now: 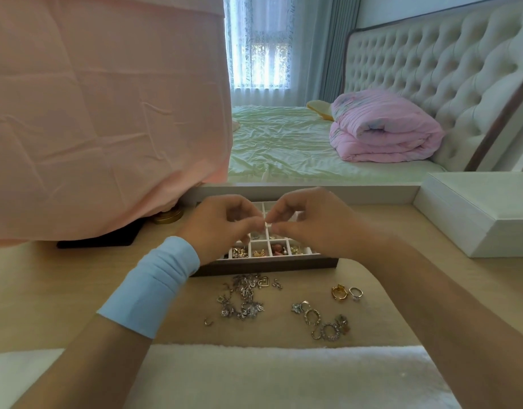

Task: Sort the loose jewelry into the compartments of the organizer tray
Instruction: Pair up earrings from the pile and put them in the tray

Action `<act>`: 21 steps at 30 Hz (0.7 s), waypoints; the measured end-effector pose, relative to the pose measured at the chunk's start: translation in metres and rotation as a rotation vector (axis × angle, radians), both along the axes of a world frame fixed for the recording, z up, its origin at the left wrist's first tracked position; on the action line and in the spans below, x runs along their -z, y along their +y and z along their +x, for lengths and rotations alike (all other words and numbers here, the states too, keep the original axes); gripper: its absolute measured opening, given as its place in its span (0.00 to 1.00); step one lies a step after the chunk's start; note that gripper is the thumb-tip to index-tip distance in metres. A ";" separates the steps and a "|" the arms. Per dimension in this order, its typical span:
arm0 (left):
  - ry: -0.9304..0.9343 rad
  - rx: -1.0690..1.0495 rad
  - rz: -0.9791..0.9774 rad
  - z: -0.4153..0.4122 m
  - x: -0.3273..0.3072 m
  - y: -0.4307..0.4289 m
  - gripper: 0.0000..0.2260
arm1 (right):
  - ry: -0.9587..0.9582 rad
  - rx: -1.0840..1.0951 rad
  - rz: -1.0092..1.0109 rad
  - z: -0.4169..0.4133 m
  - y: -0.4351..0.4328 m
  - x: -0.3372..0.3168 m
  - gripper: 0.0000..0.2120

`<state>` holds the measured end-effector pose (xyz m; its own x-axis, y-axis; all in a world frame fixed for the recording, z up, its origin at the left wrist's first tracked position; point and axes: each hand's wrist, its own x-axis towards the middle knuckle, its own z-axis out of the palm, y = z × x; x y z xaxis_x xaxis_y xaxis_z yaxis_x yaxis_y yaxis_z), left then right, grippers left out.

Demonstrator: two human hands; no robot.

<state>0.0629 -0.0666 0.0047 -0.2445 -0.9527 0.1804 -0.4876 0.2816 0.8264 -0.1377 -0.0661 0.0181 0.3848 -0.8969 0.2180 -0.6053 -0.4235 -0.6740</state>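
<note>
Left hand (221, 224) and right hand (307, 219) pinch one tiny pale piece (267, 225) together over organizer tray (269, 265). Loose jewelry (242, 299) lies on tabletop (387, 290) between tray front and near edge. White box (475, 214) bounds right side.

Tray: dark wood-rimmed organizer tray with white compartments (269, 264) on the pale wooden worktop (47, 290); I see gold and pink bits in its near cells.
Hands: left hand (221, 228) and right hand (310, 225) meet above it, fingers (280, 230) of both pinching a tiny pale piece (266, 226), too blurred to name.
Loose: tangled heap of silver jewelry (242, 296) just before the tray; gold ring (339, 292) beside silver ring (356, 293).
</note>
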 end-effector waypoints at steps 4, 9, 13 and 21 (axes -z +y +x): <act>0.233 -0.108 0.115 -0.001 0.001 0.002 0.04 | -0.123 0.021 -0.008 0.007 0.002 0.002 0.07; 0.365 -0.130 0.210 -0.005 0.006 0.002 0.05 | -0.178 0.040 -0.055 0.009 0.001 0.002 0.07; 0.407 -0.096 0.311 -0.004 0.004 0.003 0.06 | -0.099 0.033 -0.130 0.006 0.001 0.002 0.05; 0.289 -0.151 0.255 -0.005 -0.014 -0.003 0.06 | 0.085 0.083 -0.325 0.003 -0.010 -0.003 0.03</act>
